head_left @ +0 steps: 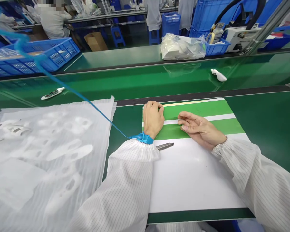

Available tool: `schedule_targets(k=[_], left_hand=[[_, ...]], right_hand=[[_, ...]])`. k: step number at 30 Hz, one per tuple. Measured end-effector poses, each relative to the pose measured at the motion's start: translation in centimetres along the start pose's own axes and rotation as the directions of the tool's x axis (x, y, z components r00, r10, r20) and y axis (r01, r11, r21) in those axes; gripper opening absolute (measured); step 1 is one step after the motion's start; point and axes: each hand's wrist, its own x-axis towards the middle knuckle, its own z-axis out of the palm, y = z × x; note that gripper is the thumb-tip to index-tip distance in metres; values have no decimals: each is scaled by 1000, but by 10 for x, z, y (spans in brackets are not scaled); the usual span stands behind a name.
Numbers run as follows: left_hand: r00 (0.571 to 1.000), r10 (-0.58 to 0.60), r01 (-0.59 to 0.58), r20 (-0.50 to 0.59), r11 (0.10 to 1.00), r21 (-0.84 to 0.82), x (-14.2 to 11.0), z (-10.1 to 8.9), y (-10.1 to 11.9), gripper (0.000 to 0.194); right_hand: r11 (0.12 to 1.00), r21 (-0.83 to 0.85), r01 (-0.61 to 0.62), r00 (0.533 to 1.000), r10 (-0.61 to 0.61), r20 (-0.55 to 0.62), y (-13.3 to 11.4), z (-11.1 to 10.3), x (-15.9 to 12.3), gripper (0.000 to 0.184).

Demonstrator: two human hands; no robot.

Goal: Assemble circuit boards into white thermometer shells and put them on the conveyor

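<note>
A white board with green stripes (195, 174) lies flat on the bench in front of me. At its far left corner rests my left hand (154, 116), fingers curled down and closed. Whatever they may hold is hidden beneath the hand. Around that wrist is a blue wrist strap (145, 138) with a coiled cord. My right hand (200, 129) hovers over the green stripes, palm turned inward, fingers loosely bent and apart, with nothing seen in it. Beside my left cuff, a dark pointed metal tool (166, 146) lies on the board, partly covered by the sleeve.
Left, translucent foam wrapping (58, 135) covers several white plastic parts. On the green conveyor beyond lie a slim opened device (53, 93) and a white handheld part (218, 75). Farther back are a blue crate (60, 56), a plastic bag (181, 48) and people in white coats.
</note>
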Motion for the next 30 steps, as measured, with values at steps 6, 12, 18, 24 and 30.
schedule_targets(k=[6, 12, 18, 24, 30], left_hand=[[1000, -3, 3, 10, 1000, -6, 0, -1, 1, 10], [1000, 1, -1, 5, 1000, 4, -1, -2, 1, 9], [1000, -8, 7, 9, 999, 35, -4, -3, 3, 9], [999, -38, 36, 24, 998, 55, -9, -6, 8, 8], [997, -60, 58, 38, 997, 46, -11, -8, 10, 8]], right_hand=[[1000, 2, -4, 1000, 4, 9, 0, 1, 0, 42], [1000, -10, -17, 1000, 17, -9, -2, 2, -1, 43], [995, -76, -70, 993, 62, -100, -3, 6, -4, 42], [980, -163, -111, 986, 88, -141, -3, 2, -6, 46], [971, -183, -151, 977, 118, -176, -1, 0, -6, 53]])
